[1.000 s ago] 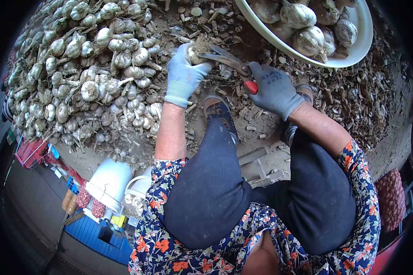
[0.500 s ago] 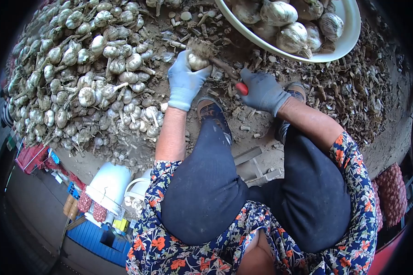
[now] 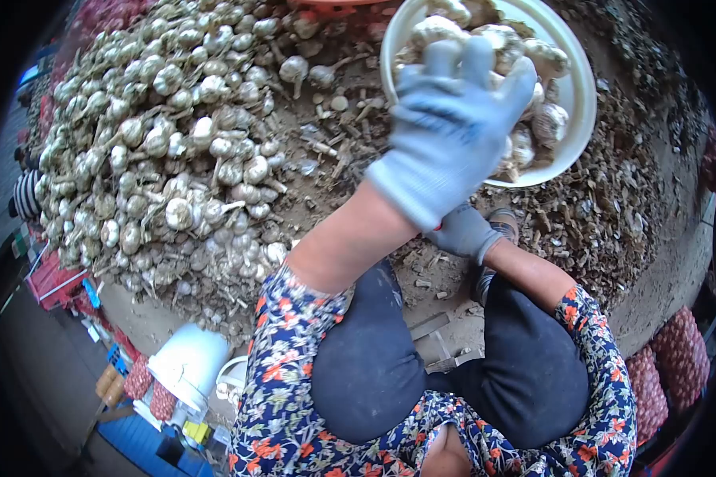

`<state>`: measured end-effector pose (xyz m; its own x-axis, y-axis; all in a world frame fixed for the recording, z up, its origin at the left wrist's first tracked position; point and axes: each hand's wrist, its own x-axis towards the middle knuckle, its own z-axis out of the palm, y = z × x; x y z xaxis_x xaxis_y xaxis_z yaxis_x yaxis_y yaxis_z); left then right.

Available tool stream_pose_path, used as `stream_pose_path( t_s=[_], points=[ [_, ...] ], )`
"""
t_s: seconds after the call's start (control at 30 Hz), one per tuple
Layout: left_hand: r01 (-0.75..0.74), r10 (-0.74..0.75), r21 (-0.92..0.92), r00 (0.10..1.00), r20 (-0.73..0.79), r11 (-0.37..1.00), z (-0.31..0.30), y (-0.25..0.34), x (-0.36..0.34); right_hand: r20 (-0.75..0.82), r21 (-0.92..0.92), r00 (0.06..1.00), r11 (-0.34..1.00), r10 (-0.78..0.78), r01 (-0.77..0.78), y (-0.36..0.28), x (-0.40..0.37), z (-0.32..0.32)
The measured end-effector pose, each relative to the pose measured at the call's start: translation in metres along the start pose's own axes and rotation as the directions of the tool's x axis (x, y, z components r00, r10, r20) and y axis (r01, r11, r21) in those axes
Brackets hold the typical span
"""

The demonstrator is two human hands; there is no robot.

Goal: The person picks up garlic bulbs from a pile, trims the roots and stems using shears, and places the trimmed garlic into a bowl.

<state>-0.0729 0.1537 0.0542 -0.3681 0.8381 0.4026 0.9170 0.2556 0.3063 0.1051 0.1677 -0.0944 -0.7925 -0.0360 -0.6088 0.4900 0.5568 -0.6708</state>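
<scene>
Item: left hand (image 3: 453, 119) in a pale blue-grey knit glove. It has risen from ground level, where half a second ago it gripped a whitish garlic bulb against the blades of red-handled metal shears, and now hangs over the round white plastic bowl (image 3: 582, 103) of trimmed garlic bulbs (image 3: 550, 121). Its back faces the camera, with the fingers (image 3: 479, 60) stretched out and slightly fanned. The palm is hidden, so whether the bulb is still held or already lies in the bowl cannot be told. Judged stage: the cutting of that bulb is over and it is at the bowl. Item: right hand (image 3: 463, 230) in a darker grey glove, low near the knee and largely covered by the left forearm. Its finger position cannot be told, and the shears are out of sight. Item: large heap of untrimmed, stalked garlic (image 3: 159, 151), to the left. Item: ground litter of cut stems and roots (image 3: 612, 222), around the bowl.
</scene>
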Motion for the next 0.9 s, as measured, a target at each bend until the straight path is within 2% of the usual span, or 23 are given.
stream_pose_path(
  t_s=[0.07, 0.1, 0.13, 0.17, 0.2, 0.23, 0.27, 0.3, 0.33, 0.37, 0.43, 0.5, 0.53, 0.57, 0.63, 0.7, 0.77, 0.83, 0.9],
  points=[
    [0.036, -0.037, -0.060, 0.999, -0.015, 0.998, -0.003, -0.002, 0.002, 0.031, -0.021, 0.999, 1.000, 0.017, -0.017, -0.008, -0.005, -0.010],
    [-0.049, 0.016, -0.154, 0.978, -0.210, 0.987, 0.005, -0.014, 0.002, 0.047, -0.042, 0.998, 0.998, 0.050, -0.048, -0.015, -0.007, -0.019],
    [-0.140, 0.035, -0.216, 0.903, -0.429, 0.966, 0.006, -0.035, -0.007, 0.086, -0.046, 0.991, 0.994, 0.105, -0.101, -0.023, -0.013, -0.031],
    [-0.074, 0.059, -0.018, 0.908, -0.414, 0.997, -0.008, -0.054, -0.020, 0.092, -0.045, 0.990, 0.994, 0.104, -0.101, -0.024, -0.015, -0.035],
    [0.268, -0.296, -0.127, 0.885, -0.360, 0.955, 0.008, -0.094, -0.045, 0.100, -0.037, 0.986, 0.990, 0.137, -0.134, -0.022, -0.016, -0.038],
    [0.682, -0.755, -0.358, 0.646, -0.113, 0.638, 0.009, -0.113, -0.048, 0.103, -0.028, 0.979, 0.985, 0.173, -0.171, -0.020, -0.015, -0.040],
    [0.708, -0.707, 0.059, 0.706, -0.029, 0.704, 0.037, -0.168, -0.071, 0.099, -0.007, 0.975, 0.980, 0.198, -0.198, -0.017, -0.012, -0.039],
    [0.657, -0.685, 0.226, 0.724, 0.076, 0.719, 0.052, -0.185, -0.077, 0.107, -0.008, 0.973, 0.978, 0.206, -0.206, -0.014, -0.009, -0.036],
    [0.604, -0.661, 0.280, 0.723, 0.202, 0.746, 0.075, -0.204, -0.085, 0.064, 0.013, 0.980, 0.981, 0.190, -0.191, -0.011, -0.004, -0.033],
    [0.643, -0.741, 0.368, 0.569, 0.358, 0.671, 0.083, -0.198, -0.079, 0.027, 0.039, 0.984, 0.984, 0.175, -0.176, -0.009, 0.000, -0.030],
    [0.675, -0.776, 0.391, 0.494, 0.391, 0.626, 0.098, -0.201, -0.081, -0.011, 0.129, 0.989, 0.981, 0.146, -0.143, -0.018, 0.006, -0.033],
    [0.703, -0.784, 0.353, 0.513, 0.350, 0.617, 0.092, -0.202, -0.096, -0.144, 0.152, 0.982, 0.984, 0.119, -0.097, -0.030, 0.013, -0.029],
    [0.718, -0.741, 0.210, 0.590, 0.321, 0.663, 0.084, -0.192, -0.107, -0.145, 0.153, 0.982, 0.983, 0.124, -0.102, -0.034, 0.019, -0.031],
    [0.712, -0.696, 0.063, 0.659, 0.286, 0.700, 0.076, -0.179, -0.117, -0.199, 0.116, 0.978, 0.992, 0.064, -0.042, -0.039, 0.024, -0.036],
    [0.665, -0.655, 0.062, 0.708, 0.263, 0.744, 0.062, -0.150, -0.130, -0.290, 0.038, 0.957, 0.998, -0.029, 0.041, -0.043, 0.035, -0.033],
    [0.648, -0.634, 0.034, 0.730, 0.254, 0.760, 0.055, -0.138, -0.141, -0.433, 0.027, 0.891, 0.986, -0.135, 0.162, -0.048, 0.042, -0.028],
    [0.638, -0.627, 0.044, 0.738, 0.251, 0.769, 0.044, -0.125, -0.147, -0.183, 0.122, 0.980, 0.991, 0.077, -0.055, -0.059, 0.053, -0.038],
    [0.626, -0.620, 0.063, 0.744, 0.249, 0.777, 0.035, -0.121, -0.157, -0.192, 0.153, 0.981, 0.988, 0.037, -0.007, -0.066, 0.053, -0.036],
    [0.622, -0.624, 0.090, 0.747, 0.230, 0.778, 0.030, -0.121, -0.167, -0.141, 0.192, 0.989, 0.981, 0.055, -0.028, -0.062, 0.052, -0.029]
  ],
)
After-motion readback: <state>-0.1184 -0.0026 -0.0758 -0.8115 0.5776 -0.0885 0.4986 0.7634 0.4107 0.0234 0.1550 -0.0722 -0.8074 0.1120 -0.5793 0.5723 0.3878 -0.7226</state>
